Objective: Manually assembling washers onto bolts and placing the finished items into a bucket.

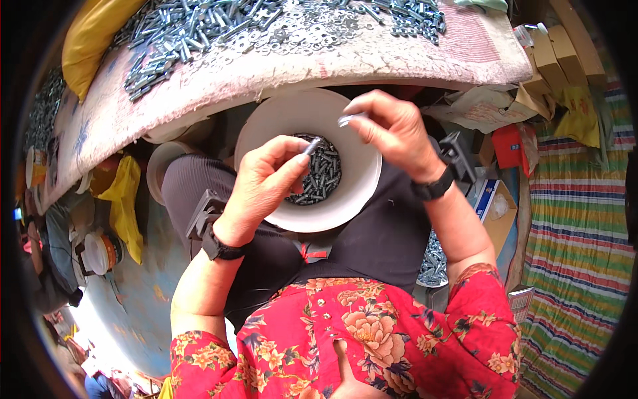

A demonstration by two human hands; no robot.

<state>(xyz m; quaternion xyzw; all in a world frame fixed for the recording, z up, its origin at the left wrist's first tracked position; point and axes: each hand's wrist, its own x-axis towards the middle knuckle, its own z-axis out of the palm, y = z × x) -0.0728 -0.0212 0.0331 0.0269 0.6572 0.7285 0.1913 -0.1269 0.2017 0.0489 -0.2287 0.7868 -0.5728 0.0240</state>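
Observation:
A white bucket (362, 193) stands between my knees, with a heap of short grey metal bolts (322, 174) at its bottom. Over its left side, my left hand (269, 174) pinches a short metal bolt (312, 145) between thumb and fingertips, one end pointing up. Higher and to the right, above the far rim, my right hand (389, 130) is closed on a small shiny metal washer (345, 120). The two hands are apart. The fingers partly hide the washer, so I cannot tell whether there is more than one.
Ahead, a cloth-covered table (266, 80) bears piles of bolts (179, 46) and flat washers (299, 33). A yellow bag (90, 50) lies at its left end. More metal parts (433, 263) sit by my right thigh. Cardboard boxes (558, 56) and a striped sheet (578, 239) are at right.

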